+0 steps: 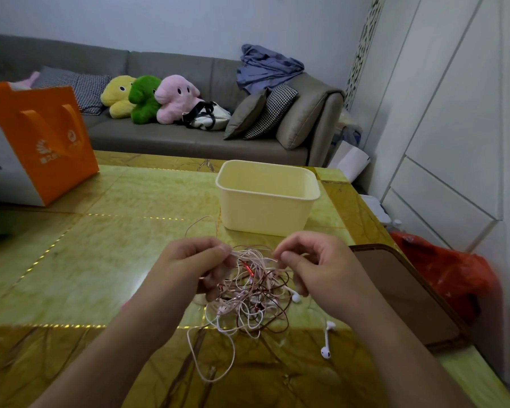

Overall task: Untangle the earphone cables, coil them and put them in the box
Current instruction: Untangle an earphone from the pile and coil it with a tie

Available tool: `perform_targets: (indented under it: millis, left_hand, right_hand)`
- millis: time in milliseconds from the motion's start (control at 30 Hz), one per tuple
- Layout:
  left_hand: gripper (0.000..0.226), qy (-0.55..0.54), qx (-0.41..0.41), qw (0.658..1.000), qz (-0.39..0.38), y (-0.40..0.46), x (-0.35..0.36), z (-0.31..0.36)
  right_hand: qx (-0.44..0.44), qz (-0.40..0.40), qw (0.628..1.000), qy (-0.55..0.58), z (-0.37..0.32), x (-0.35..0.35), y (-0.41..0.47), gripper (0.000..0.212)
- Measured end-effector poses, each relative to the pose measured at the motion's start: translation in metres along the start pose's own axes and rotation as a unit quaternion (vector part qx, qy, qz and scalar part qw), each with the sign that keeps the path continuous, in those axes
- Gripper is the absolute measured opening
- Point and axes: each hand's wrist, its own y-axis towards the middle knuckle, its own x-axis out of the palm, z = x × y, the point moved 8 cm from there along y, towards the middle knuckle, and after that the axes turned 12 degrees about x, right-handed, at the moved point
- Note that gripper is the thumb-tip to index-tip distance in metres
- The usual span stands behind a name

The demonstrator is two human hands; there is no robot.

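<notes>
Far left on the table (106,260) we are seeing an orange paper bag (42,136) standing upright near the far edge. Behind it a grey sofa (165,134) is running along the far wall, carrying yellow, green and pink plush toys (147,98), cushions and a heap of blue cloth (265,66). Moving right to the near middle, our left hand (189,260) is pinching strands at the upper left of the tangled earphone cables (248,293), fingers curled around them. The tangle, a mix of white, pink and dark red wire, is hanging between both hands and trailing onto the table, with a loop sagging toward the near edge. Just beyond the tangle, the cream box (267,198) is sitting open on the table, apart from the cables. Our right hand (315,266) is pinching strands at the upper right of the knot between thumb and forefinger. Two white earbuds (326,340) are lying on the table below that hand. Further right, a brown tray (407,293) is resting at the table's edge, and a red plastic bag (454,275) is sitting beyond it.
</notes>
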Motion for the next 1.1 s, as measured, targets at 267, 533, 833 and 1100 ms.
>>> perform_targets:
  millis: [267, 533, 833, 1100]
  left_hand:
    - [0.024, -0.014, 0.001, 0.998, 0.054, 0.002, -0.011, 0.001]
    - [0.031, -0.006, -0.013, 1.000, -0.011, -0.005, 0.010, 0.004]
    - [0.025, -0.023, -0.067, 0.997, -0.023, -0.006, 0.008, -0.003]
    - [0.033, -0.245, -0.042, 0.968, 0.033, -0.009, 0.028, 0.009]
  right_hand:
    - [-0.003, -0.017, 0.999, -0.029, 0.004, -0.009, 0.000, 0.020]
    - [-0.075, -0.094, 0.990, -0.070, -0.016, 0.042, -0.017, 0.059]
    - [-0.033, -0.068, 0.996, 0.039, -0.008, 0.029, -0.005, 0.027]
    - [-0.078, -0.063, 0.995, -0.008, -0.013, 0.060, -0.013, 0.028]
